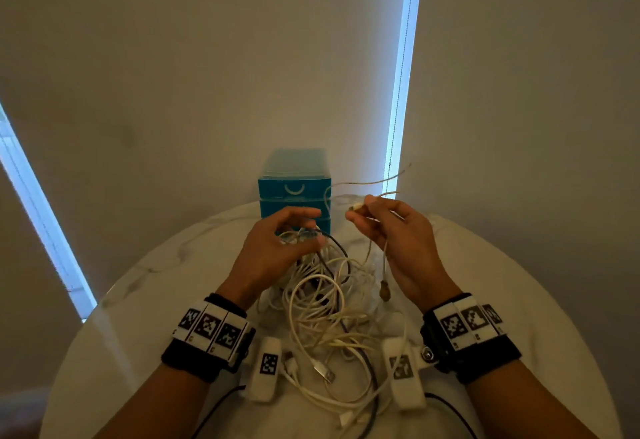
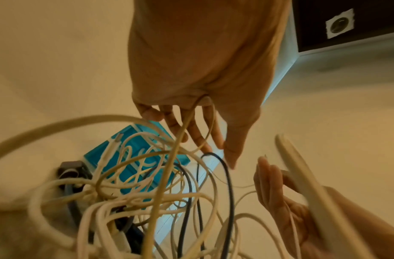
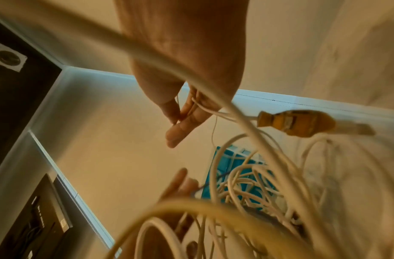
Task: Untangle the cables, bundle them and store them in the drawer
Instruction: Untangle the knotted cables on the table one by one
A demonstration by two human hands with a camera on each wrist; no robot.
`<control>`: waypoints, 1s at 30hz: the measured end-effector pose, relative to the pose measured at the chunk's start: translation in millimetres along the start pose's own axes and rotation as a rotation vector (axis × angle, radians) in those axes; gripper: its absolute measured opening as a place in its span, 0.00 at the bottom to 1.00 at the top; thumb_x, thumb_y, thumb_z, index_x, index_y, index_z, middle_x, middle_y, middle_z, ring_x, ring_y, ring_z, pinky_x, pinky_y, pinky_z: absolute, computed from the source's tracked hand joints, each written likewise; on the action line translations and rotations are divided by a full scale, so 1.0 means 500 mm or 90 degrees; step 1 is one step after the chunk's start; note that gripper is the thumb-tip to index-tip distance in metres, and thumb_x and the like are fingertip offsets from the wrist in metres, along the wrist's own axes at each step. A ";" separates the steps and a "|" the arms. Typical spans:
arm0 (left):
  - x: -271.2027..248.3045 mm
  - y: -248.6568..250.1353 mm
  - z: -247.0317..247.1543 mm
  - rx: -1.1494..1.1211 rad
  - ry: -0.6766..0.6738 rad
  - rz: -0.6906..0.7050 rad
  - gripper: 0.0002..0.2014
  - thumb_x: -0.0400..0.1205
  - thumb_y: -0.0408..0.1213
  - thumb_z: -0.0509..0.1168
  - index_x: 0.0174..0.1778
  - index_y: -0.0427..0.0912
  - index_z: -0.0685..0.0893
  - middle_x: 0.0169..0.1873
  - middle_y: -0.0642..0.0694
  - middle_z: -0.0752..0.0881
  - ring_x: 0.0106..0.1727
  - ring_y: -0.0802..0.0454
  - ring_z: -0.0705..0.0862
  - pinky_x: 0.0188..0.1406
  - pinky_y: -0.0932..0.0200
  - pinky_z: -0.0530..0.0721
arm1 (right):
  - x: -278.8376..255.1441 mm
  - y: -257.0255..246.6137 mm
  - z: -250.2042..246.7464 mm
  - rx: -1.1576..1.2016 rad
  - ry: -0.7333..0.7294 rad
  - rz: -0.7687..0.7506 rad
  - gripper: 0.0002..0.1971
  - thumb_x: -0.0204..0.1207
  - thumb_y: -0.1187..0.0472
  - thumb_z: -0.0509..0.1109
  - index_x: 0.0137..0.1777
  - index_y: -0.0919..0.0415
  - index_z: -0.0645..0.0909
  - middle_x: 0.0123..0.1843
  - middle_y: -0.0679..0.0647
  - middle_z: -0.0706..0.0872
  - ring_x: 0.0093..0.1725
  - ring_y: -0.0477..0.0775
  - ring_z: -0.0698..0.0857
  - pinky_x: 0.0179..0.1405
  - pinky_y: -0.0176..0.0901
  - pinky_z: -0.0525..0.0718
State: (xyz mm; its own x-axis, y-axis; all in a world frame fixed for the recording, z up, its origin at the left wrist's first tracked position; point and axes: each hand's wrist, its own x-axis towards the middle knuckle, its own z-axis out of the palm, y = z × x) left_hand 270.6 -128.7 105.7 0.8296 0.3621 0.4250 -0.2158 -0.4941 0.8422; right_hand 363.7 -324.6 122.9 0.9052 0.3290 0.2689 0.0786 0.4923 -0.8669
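Head view: round white marble-look table [image 1: 145, 300], tangled pile of cables [image 1: 329, 303] in the middle, mostly white/cream with a couple of dark ones mixed in. A USB plug [image 1: 325, 374] sticks out at the near edge of the pile. Blue drawer unit [image 1: 294, 192] stands at the far edge of the table against the wall, drawers closed as far as the front shows.

Left hand [image 1: 277, 248] sits raised over the far side of the pile, fingers curled, thumb and fingertips closing on a knot of loops including a dark cable [image 1: 341, 248]. Left wrist view confirms thin cream strands running up between the fingers [image 2: 198, 133].

Right hand [image 1: 401, 237] is raised to the right of the pile, near the left hand but not touching. Thumb and forefinger pinch a thin cream cable [image 1: 372, 184] right at its small connector end. The free length arcs up and back in front of the drawer unit; another strand hangs down from the hand and ends in a brownish plug [image 1: 384, 291] dangling above the table. Right wrist view shows the same plug [image 3: 295, 124], yellow-orange there, blurred.

Both wrists carry black bands with marker tags [image 1: 211, 327].
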 end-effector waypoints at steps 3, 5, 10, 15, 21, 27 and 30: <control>-0.009 0.029 0.011 -0.006 -0.013 0.047 0.20 0.77 0.56 0.82 0.65 0.69 0.89 0.57 0.62 0.92 0.63 0.58 0.88 0.63 0.55 0.87 | -0.006 0.006 0.004 -0.049 -0.043 0.020 0.12 0.87 0.62 0.76 0.63 0.70 0.89 0.51 0.63 0.96 0.52 0.57 0.97 0.50 0.40 0.93; -0.013 0.040 0.021 -0.012 -0.008 0.076 0.16 0.80 0.54 0.80 0.64 0.65 0.91 0.55 0.60 0.93 0.61 0.56 0.89 0.61 0.55 0.89 | -0.008 0.007 0.008 -0.077 -0.054 0.019 0.10 0.86 0.60 0.76 0.61 0.67 0.91 0.48 0.61 0.96 0.46 0.53 0.94 0.44 0.38 0.90; -0.011 0.043 0.010 -0.097 0.139 0.084 0.07 0.86 0.48 0.76 0.53 0.50 0.96 0.48 0.55 0.96 0.54 0.59 0.92 0.52 0.70 0.87 | -0.003 0.004 -0.003 -0.211 -0.051 0.031 0.15 0.83 0.48 0.79 0.55 0.61 0.92 0.41 0.51 0.90 0.33 0.46 0.79 0.31 0.38 0.78; 0.011 0.027 -0.057 -0.247 0.348 0.016 0.14 0.89 0.51 0.71 0.55 0.44 0.94 0.42 0.55 0.92 0.41 0.62 0.83 0.47 0.65 0.82 | 0.024 -0.042 -0.064 -0.163 0.070 0.008 0.10 0.90 0.59 0.70 0.65 0.62 0.85 0.42 0.51 0.88 0.31 0.46 0.77 0.26 0.36 0.71; 0.014 0.053 -0.140 -0.393 0.412 0.047 0.13 0.92 0.53 0.66 0.64 0.48 0.87 0.55 0.52 0.91 0.48 0.56 0.86 0.45 0.59 0.79 | 0.063 -0.102 -0.058 -0.370 0.113 0.011 0.07 0.81 0.65 0.62 0.55 0.60 0.80 0.58 0.67 0.89 0.37 0.52 0.80 0.34 0.42 0.76; 0.009 0.163 -0.202 -0.291 0.412 0.190 0.11 0.95 0.51 0.60 0.55 0.54 0.86 0.58 0.54 0.93 0.61 0.50 0.91 0.55 0.54 0.84 | 0.122 -0.177 0.033 -0.948 -0.125 0.015 0.08 0.87 0.65 0.70 0.55 0.56 0.91 0.61 0.57 0.89 0.60 0.60 0.88 0.48 0.45 0.81; 0.005 0.217 -0.236 -0.381 0.297 0.196 0.15 0.97 0.48 0.53 0.52 0.48 0.82 0.56 0.43 0.95 0.59 0.43 0.94 0.57 0.53 0.89 | 0.143 -0.207 0.078 -0.992 -0.052 -0.106 0.10 0.88 0.58 0.71 0.48 0.43 0.90 0.58 0.50 0.86 0.67 0.61 0.84 0.60 0.52 0.83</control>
State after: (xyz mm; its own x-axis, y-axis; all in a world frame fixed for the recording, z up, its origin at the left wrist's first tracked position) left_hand 188.6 -88.1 237.4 0.4169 0.6359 0.6495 -0.7470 -0.1674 0.6434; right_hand 404.3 -320.5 248.2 0.8225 0.4250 0.3779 0.5557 -0.7420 -0.3751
